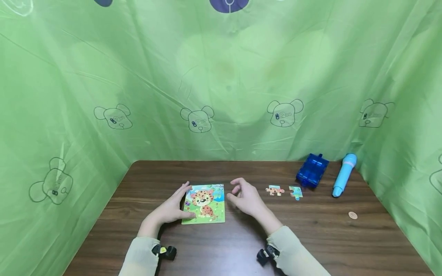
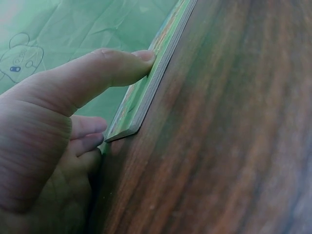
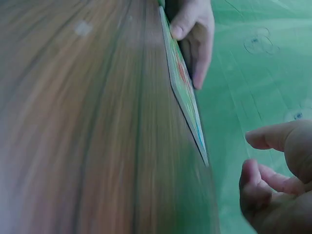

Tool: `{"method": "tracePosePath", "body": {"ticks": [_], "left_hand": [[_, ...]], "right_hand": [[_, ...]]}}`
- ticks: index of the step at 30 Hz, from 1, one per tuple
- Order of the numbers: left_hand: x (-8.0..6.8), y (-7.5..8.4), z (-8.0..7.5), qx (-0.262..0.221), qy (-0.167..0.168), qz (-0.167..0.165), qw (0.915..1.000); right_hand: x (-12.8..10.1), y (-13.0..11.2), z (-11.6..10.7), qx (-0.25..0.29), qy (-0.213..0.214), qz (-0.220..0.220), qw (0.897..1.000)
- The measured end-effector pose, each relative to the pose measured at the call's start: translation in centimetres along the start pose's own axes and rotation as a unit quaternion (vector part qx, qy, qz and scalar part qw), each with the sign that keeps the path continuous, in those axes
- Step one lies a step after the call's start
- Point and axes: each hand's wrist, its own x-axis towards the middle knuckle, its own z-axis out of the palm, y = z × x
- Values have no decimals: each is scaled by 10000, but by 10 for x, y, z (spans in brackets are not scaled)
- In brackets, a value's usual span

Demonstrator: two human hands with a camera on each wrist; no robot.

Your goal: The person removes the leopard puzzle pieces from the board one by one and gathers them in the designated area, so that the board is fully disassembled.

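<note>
A square puzzle board (image 1: 208, 205) with a spotted leopard cub on green lies flat on the dark wooden table. My left hand (image 1: 171, 205) holds it at its left side. In the left wrist view the thumb (image 2: 114, 70) rests on the board's printed face, while the other fingers sit by its edge. Just off the board's right edge is my right hand (image 1: 246, 197), fingers loosely bent and holding nothing. Two loose jigsaw pieces lie to the right of that hand: a spotted orange one (image 1: 275, 190) and a green-and-blue one (image 1: 296, 192).
At the back right stands a blue translucent plastic box (image 1: 312, 170), with a light-blue microphone-shaped toy (image 1: 344, 175) beside it. A small round tan disc (image 1: 352, 215) lies nearer the right edge. Green cloth (image 1: 224, 142) hangs behind and on both sides of the table.
</note>
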Motion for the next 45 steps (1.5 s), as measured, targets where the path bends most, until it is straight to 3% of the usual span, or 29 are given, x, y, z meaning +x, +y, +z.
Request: {"method": "tracePosePath", "body": {"ticks": [8,16,23,31,38,45], "left_hand": [[-3,-1,0,-12,23,-56,10000],[1,2,-2,-174,-61,44,9998],[2,4,-2,-85,-53,71,9999],[1,2,-2,-14,21,84,10000],[1,1,-2,26,-5,2,10000],[1,0,-2,-64,-12,10,10000]], "right_hand": [[24,-16,50,-121,-182,-126,9997],[44,-22,80,-26,-310,-78,9995],[50,-21,94,-166,-330,68,9993],[49,-22,106,-686,-224,249,9971],[47,-20,110,-442,60,443,9980],[48,-18,111,-280,-156,485,9983]]}}
